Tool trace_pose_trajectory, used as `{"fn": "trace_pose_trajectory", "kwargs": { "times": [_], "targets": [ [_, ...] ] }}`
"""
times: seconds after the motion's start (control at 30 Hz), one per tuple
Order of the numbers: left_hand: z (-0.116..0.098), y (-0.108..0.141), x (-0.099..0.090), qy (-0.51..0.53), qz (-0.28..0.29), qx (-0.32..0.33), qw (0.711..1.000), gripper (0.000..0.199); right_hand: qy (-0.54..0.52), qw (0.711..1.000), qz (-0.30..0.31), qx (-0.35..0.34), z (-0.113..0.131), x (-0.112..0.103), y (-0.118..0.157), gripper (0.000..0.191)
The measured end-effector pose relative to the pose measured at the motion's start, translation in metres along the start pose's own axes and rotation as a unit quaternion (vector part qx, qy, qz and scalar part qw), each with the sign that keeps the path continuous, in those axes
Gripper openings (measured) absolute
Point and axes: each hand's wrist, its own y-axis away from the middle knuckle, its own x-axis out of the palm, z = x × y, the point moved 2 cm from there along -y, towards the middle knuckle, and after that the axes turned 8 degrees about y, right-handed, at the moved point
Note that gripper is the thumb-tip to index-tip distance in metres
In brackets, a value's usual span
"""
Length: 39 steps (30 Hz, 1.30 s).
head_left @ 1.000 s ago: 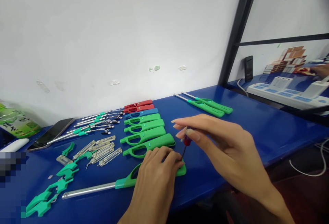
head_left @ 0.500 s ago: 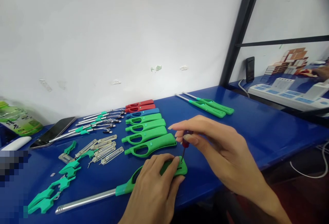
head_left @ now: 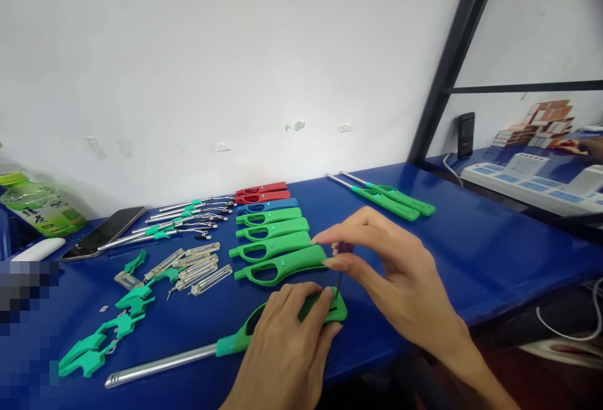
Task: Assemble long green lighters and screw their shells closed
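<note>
My left hand (head_left: 287,341) grips a green long-necked lighter (head_left: 230,342) flat on the table, its metal tube (head_left: 162,365) pointing left. Between the thumb and fingers of my right hand (head_left: 396,272) is a small screwdriver (head_left: 340,278), held upright with its tip at a hole near the lighter's handle end. Behind my hands lies a row of green handle shells (head_left: 277,265), with a blue one (head_left: 268,206) and red ones (head_left: 262,196) farther back. Two green lighters with tubes (head_left: 391,199) lie at the back right.
Clear fuel tanks (head_left: 202,272), teal triggers (head_left: 89,353) and metal tubes with wires (head_left: 164,225) lie on the left of the blue table (head_left: 471,259). A phone (head_left: 106,232) and a green-labelled bottle (head_left: 42,206) are beyond. A power strip (head_left: 518,187) stands right, behind a black frame.
The view has shifted slightly, moving the table items a little rightward in the picture. My right fingers have changed their pose around the screwdriver handle; my left hand still grips the lighter.
</note>
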Motion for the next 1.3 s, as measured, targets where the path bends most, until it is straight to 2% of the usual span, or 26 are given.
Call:
{"fn": "trace_pose_trajectory", "kwargs": {
  "times": [0.17,0.23,0.33,0.43,0.53,0.63,0.7,0.77,0.83,0.93,1.0,1.17,1.23,1.3],
  "targets": [
    [0.0007,-0.0015,0.0012,-0.008,-0.006,0.012,1.0,0.031,-0.038,0.997,0.053,0.033,0.0002,-0.0009,0.0029,0.038],
    [0.0006,-0.0011,0.0017,-0.009,-0.006,0.013,1.0,0.031,-0.049,0.997,0.04,0.042,0.0001,-0.0007,0.0037,0.035],
    [-0.0001,0.0001,0.002,-0.009,-0.008,0.013,1.0,0.032,-0.007,0.999,-0.015,0.029,-0.0001,-0.0016,0.0031,0.026],
    [-0.0006,0.0004,0.0019,-0.01,-0.005,0.01,1.0,0.032,0.02,1.0,-0.002,0.017,0.0003,-0.0038,0.002,0.028],
    [-0.0008,-0.0006,0.0015,-0.009,0.001,0.003,1.0,0.032,-0.016,0.999,0.028,0.036,0.0006,-0.0061,0.0031,0.036],
    [-0.0009,-0.001,0.0013,-0.008,0.003,-0.001,1.0,0.033,-0.043,0.998,-0.002,0.045,0.0003,-0.0057,0.0051,0.029],
    [-0.0012,-0.0005,0.0012,-0.007,-0.001,0.001,1.0,0.034,-0.023,0.998,-0.036,0.035,0.0004,-0.0051,0.0057,0.022],
    [-0.0015,0.0002,0.0012,-0.008,-0.002,0.003,1.0,0.034,0.014,0.998,-0.05,0.023,0.0014,-0.0058,0.0058,0.022],
    [-0.0017,0.0004,0.0014,-0.01,0.002,0.001,1.0,0.033,0.025,0.999,-0.029,0.018,0.0031,-0.0074,0.006,0.025],
    [-0.002,-0.0004,0.0018,-0.006,0.005,0.0,1.0,0.033,-0.014,0.999,0.027,0.024,0.005,-0.0075,0.0073,0.038],
    [-0.0017,-0.0013,0.0021,-0.004,0.003,0.001,1.0,0.033,-0.039,0.998,0.03,0.036,0.0045,-0.005,0.0079,0.041],
    [-0.0009,-0.0015,0.0025,-0.006,0.001,0.001,1.0,0.035,-0.007,0.999,-0.033,0.036,0.0019,-0.0025,0.0061,0.021],
    [-0.0016,-0.0006,0.0024,-0.008,0.002,0.001,1.0,0.035,-0.005,1.0,-0.012,0.029,0.0029,-0.0053,0.0061,0.019],
    [-0.0024,0.0,0.0024,-0.008,0.002,0.001,1.0,0.035,-0.02,0.999,0.027,0.024,0.0044,-0.0079,0.0073,0.026]
  ]
}}
